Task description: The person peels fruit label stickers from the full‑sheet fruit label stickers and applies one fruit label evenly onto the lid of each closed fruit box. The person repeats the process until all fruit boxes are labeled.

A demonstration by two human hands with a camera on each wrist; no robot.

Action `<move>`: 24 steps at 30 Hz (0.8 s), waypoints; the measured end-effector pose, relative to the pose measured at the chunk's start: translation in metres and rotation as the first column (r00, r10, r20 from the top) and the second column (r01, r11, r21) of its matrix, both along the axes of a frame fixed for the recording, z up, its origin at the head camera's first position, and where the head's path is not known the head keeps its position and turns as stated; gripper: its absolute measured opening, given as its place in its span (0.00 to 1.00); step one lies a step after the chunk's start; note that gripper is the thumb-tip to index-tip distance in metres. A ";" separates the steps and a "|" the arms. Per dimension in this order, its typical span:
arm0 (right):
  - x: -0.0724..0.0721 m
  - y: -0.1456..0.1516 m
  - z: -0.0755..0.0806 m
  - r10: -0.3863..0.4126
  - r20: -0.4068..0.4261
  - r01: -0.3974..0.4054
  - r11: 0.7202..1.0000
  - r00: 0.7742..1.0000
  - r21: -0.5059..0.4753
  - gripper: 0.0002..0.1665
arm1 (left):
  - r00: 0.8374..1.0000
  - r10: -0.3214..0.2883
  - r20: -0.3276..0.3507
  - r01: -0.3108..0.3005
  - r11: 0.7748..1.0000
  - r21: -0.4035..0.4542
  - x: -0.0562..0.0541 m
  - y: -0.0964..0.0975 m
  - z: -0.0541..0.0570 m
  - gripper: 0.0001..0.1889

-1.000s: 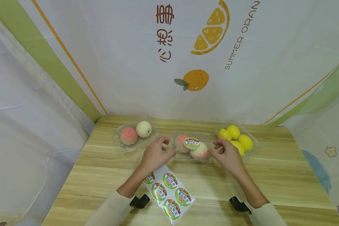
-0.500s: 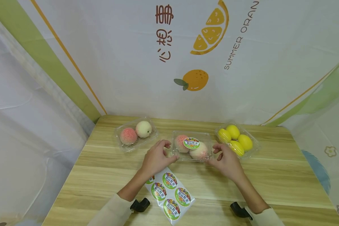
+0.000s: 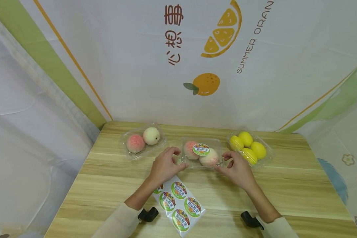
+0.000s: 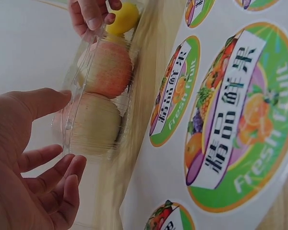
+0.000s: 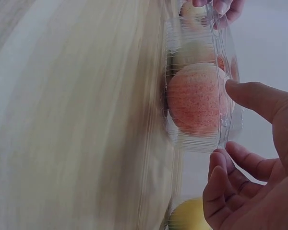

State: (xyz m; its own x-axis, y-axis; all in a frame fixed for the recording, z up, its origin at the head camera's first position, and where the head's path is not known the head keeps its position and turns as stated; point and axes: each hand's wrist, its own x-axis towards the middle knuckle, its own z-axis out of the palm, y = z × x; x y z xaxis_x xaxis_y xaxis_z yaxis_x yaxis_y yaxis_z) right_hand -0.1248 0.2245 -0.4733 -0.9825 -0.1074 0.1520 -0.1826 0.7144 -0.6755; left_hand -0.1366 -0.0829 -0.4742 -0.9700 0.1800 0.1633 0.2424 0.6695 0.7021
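Note:
A clear plastic fruit box [image 3: 216, 144] with two peaches [image 3: 209, 157] inside lies at the middle of the table, a round fruit sticker [image 3: 201, 149] on its lid. My left hand [image 3: 166, 166] grips its near left corner. In the left wrist view, that thumb [image 4: 55, 98] is at the front rim and the fingertips are at the box's side. The near right corner is held by my right hand [image 3: 238, 170]. Its thumb [image 5: 252, 96] touches the rim in the right wrist view, with the index fingertip at the corner.
A sheet of round stickers [image 3: 181, 201] lies in front, partly under the left forearm. Another clear box [image 3: 128, 155] with two peaches stands back left. At back right is a box [image 3: 264, 158] of several yellow lemons. A printed cloth [image 3: 137, 82] hangs behind the table [image 3: 107, 185].
Both hands have come slightly nearer to me, to the box's front corners. The right thumb has moved from the box's side to its front rim. The box has shifted slightly away from me.

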 end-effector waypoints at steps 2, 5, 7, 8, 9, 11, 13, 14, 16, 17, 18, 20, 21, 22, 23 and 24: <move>-0.001 0.000 0.000 -0.006 0.003 0.006 1.000 1.000 0.006 0.32 | 1.000 0.001 -0.002 -0.001 1.000 -0.003 -0.002 0.000 0.000 0.26; -0.003 -0.001 0.000 -0.013 0.012 0.013 1.000 1.000 0.010 0.32 | 1.000 0.002 -0.007 -0.002 1.000 -0.010 -0.005 0.000 -0.002 0.26; -0.005 -0.002 0.001 -0.017 0.017 0.016 1.000 1.000 0.008 0.33 | 1.000 0.004 -0.009 -0.004 1.000 -0.013 -0.007 0.000 -0.002 0.26; -0.006 -0.002 0.001 -0.018 0.018 0.018 1.000 1.000 0.007 0.33 | 1.000 0.005 -0.008 -0.005 1.000 -0.013 -0.008 0.000 -0.003 0.26; -0.007 -0.003 0.001 -0.020 0.018 0.019 1.000 1.000 0.004 0.33 | 1.000 0.007 -0.006 -0.007 1.000 -0.013 -0.009 0.000 -0.003 0.26; -0.008 -0.003 0.001 -0.022 0.019 0.022 1.000 1.000 -0.001 0.33 | 1.000 0.010 -0.001 -0.010 1.000 -0.010 -0.011 0.000 -0.002 0.25; -0.010 -0.004 0.001 -0.026 0.021 0.026 1.000 0.999 -0.006 0.33 | 1.000 0.011 0.003 -0.011 1.000 -0.002 -0.012 0.001 -0.002 0.25; -0.011 -0.004 0.001 -0.028 0.021 0.028 1.000 0.999 -0.007 0.33 | 1.000 0.012 0.005 -0.012 1.000 0.004 -0.013 0.001 -0.001 0.25; -0.013 -0.005 0.001 -0.032 0.022 0.032 0.999 0.999 -0.010 0.33 | 1.000 0.012 0.009 -0.012 1.000 0.019 -0.015 0.002 -0.001 0.25; -0.014 -0.005 0.001 -0.034 0.020 0.034 0.999 0.999 -0.009 0.33 | 1.000 0.013 0.011 -0.013 1.000 0.026 -0.015 0.003 -0.001 0.25; -0.015 -0.006 0.001 -0.037 0.017 0.037 0.999 0.999 -0.009 0.32 | 1.000 0.014 0.013 -0.015 0.999 0.034 -0.016 0.003 -0.002 0.24; -0.018 -0.006 0.000 -0.040 0.009 0.040 0.999 0.999 -0.009 0.32 | 1.000 0.017 0.010 -0.018 0.999 0.046 -0.019 0.004 -0.003 0.25; -0.019 -0.007 0.000 -0.042 0.005 0.042 0.999 0.999 -0.009 0.31 | 1.000 0.019 0.008 -0.019 0.999 0.049 -0.020 0.005 -0.004 0.24; -0.020 -0.007 0.000 -0.044 0.001 0.044 0.999 0.999 -0.007 0.31 | 1.000 0.023 -0.001 -0.023 0.999 0.043 -0.021 0.006 -0.005 0.24; -0.021 -0.008 -0.001 -0.048 -0.003 0.048 0.999 0.999 -0.007 0.31 | 1.000 0.025 -0.005 -0.025 0.999 0.046 -0.022 0.006 -0.005 0.25; -0.022 -0.008 -0.001 -0.051 -0.003 0.051 0.999 0.999 -0.007 0.31 | 1.000 0.028 -0.006 -0.027 0.998 0.050 -0.023 0.007 -0.005 0.25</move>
State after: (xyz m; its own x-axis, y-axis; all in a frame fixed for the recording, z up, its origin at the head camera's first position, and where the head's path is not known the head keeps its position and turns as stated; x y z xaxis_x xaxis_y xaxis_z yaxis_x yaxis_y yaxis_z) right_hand -0.1471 0.2162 -0.4743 -0.9862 -0.0557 0.1559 -0.1480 0.7184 -0.6797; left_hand -0.1593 -0.0764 -0.4792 -0.9733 0.1447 0.1781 0.2294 0.6404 0.7330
